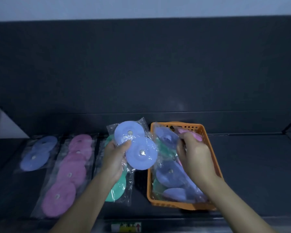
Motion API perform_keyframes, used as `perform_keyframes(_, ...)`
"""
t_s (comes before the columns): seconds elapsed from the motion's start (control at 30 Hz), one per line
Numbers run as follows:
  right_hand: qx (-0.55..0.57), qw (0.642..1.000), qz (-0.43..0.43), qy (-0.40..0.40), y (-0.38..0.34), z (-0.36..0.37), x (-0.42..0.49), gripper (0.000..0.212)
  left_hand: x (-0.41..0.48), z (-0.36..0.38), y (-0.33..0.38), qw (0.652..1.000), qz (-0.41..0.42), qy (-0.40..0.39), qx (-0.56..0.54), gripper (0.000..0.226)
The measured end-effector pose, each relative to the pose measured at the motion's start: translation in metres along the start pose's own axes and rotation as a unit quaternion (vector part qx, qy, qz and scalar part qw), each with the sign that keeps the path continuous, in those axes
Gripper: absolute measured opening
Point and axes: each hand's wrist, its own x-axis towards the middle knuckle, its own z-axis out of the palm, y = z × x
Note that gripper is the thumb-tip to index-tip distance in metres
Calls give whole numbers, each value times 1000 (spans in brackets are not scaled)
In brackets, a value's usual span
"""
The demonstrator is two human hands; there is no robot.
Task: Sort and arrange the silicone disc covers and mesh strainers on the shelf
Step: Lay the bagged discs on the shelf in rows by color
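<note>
The left hand pinches a clear packet of two blue disc covers above the shelf, just beside the orange basket. The right hand, fingers curled, grips a pink packet inside that basket.

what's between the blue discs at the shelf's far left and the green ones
A row of bagged pink discs lies between the blue discs and the green discs, shown in the head view.

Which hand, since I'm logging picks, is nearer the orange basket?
Right. The right hand grips a packet in the orange basket; the left hand holds a blue disc packet left of it.
</note>
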Motion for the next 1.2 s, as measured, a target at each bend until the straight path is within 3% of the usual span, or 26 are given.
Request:
perform_keyframes(0.07, 24, 998, -49, 9, -14, 7, -1, 5, -2, -3, 3, 1000, -3, 5, -9, 34)
perform_keyframes(0.2, 5, 963, -270, -3, -37, 33, -12, 26, -1, -14, 13, 998, -13, 44, -32, 24)
perform_keyframes(0.33, -35, 922, -385, 5, -52, 64, -24, 13, 2, -37, 28, 997, -31, 46, -61, 26)
perform_keyframes(0.4, -25, 909, -416, -7, -64, 77, -25, 34, 6, -56, 35, 995, -46, 44, -77, 21)
perform_keyframes(0.47, -19, 907, -421, -17, -80, 91, -23, 39, 10, -78, 40, 995, -56, 39, -78, 19)
perform_keyframes(0.57, 23, 920, -392, -21, -112, 117, -23, 14, 11, -111, 44, 994, -67, 34, -80, 21)
perform_keyframes(0.63, 46, 928, -365, -54, -134, 133, -24, 27, 11, -133, 47, 992, -76, 35, -95, 27)
perform_keyframes(0.73, 28, 941, -314, -122, -162, 157, -29, 54, 10, -170, 56, 989, -92, 51, -101, 9)
perform_keyframes(0.8, -8, 943, -294, -155, -182, 173, -34, 68, 12, -197, 62, 989, -91, 63, -95, 13)
perform_keyframes(1.0, 5, 930, -250, -269, -234, 221, -40, 77, 12, -276, 76, 992, -87, 49, -77, 17)
perform_keyframes(1.2, -14, 932, -219, -288, -272, 264, -58, 96, 10, -334, 83, 990, -121, 51, -54, 14)
